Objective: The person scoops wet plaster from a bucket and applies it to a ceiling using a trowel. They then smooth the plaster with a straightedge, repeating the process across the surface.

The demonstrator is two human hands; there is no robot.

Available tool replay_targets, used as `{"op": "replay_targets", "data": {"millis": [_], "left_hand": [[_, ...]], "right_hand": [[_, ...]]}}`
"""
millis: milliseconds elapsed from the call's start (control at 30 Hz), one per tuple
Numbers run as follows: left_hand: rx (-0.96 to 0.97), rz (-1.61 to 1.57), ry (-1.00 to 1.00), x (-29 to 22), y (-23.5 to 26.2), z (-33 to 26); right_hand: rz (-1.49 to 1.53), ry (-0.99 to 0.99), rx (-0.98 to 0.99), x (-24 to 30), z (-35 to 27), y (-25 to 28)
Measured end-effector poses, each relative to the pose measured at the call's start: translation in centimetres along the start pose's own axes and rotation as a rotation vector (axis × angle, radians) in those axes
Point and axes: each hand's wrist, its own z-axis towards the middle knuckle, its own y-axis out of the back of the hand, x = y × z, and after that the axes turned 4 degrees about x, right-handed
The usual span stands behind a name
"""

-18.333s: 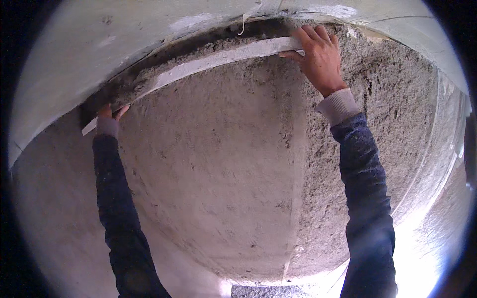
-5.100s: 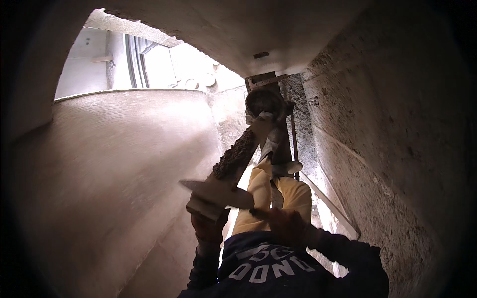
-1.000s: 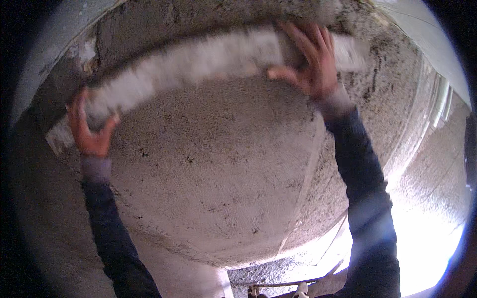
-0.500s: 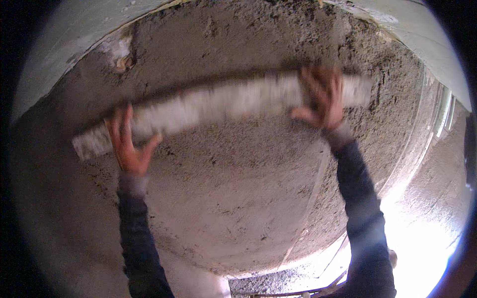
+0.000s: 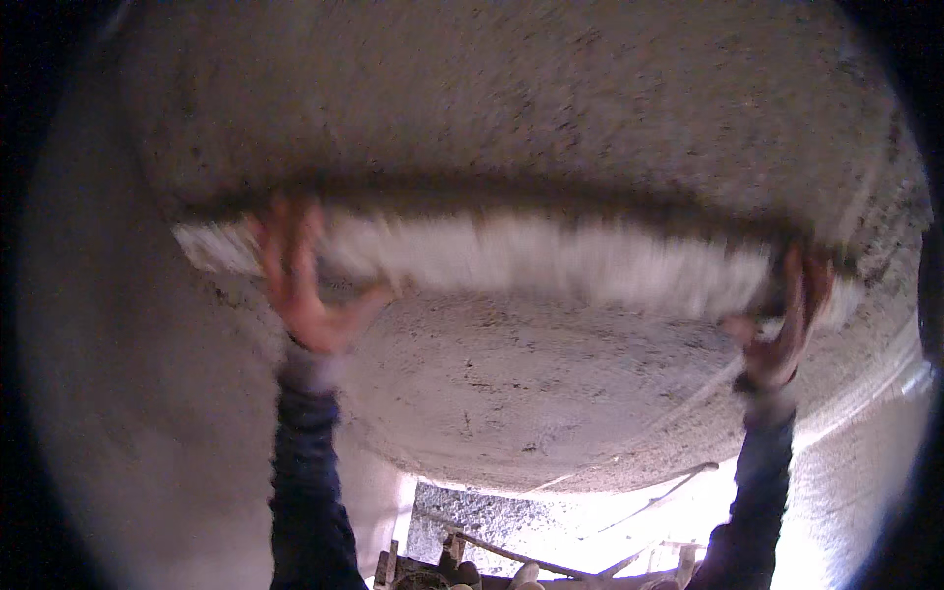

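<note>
A long, pale plastering straightedge [image 5: 551, 258], smeared and blurred by motion, lies across a rough grey-brown plastered wall [image 5: 511, 108]. Near its left end my left hand [image 5: 313, 295] grips it, fingers over the upper edge and thumb spread along the lower one. My right hand [image 5: 787, 320] is wrapped around the straightedge near its right end. A dark band of shadow or wet mortar runs along the upper edge. Below the straightedge the plaster surface [image 5: 521, 383] looks smoother, with small pits.
Rough wooden pieces [image 5: 521, 559] and rounded objects too small to name sit at the bottom. Behind them is dark, grainy ground [image 5: 452, 516]. Strong light glares at the lower right. A smoother wall [image 5: 108, 393] rises at the left.
The straightedge and both hands sit lower and farther right in view; the straightedge's left-low tilt has gone. The view has shifted too, and the pale surface above the wall is out of sight.
</note>
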Motion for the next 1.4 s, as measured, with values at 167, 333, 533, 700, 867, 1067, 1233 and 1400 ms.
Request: {"op": "replay_targets", "data": {"millis": [167,333,533,700,867,1067,1233,1400], "left_hand": [[0.08,-0.083,0.231,-5.1,-3.5,-21.3],[0.204,-0.086,0.215,-5.9,-3.1,-23.5],[0.092,-0.131,0.072,-0.7,0.1,-4.5],[-0.065,0.048,-0.078,2.3,3.5,11.3],[-0.216,-0.007,-0.139,3.2,1.1,9.0],[-0.049,0.216,-0.011,2.3,-1.6,-4.5],[-0.06,0.008,-0.154,0.9,-2.8,-14.9],[-0.054,0.083,-0.246,-2.1,-4.8,-24.8]], "right_hand": [[0.065,0.08,0.002,4.8,-17.3,-5.8],[0.02,0.095,0.1,6.8,-18.5,-5.9],[-0.013,0.111,-0.15,1.8,-4.8,-2.6],[0.036,0.121,-0.287,-3.1,6.8,0.7],[0.352,-0.217,-0.037,-9.7,1.1,-1.8],[0.109,-0.03,-0.151,-2.4,-9.2,-5.3],[-0.02,0.099,-0.249,4.7,-16.2,-7.9],[-0.077,0.18,-0.227,8.0,-22.8,-9.7]]}}
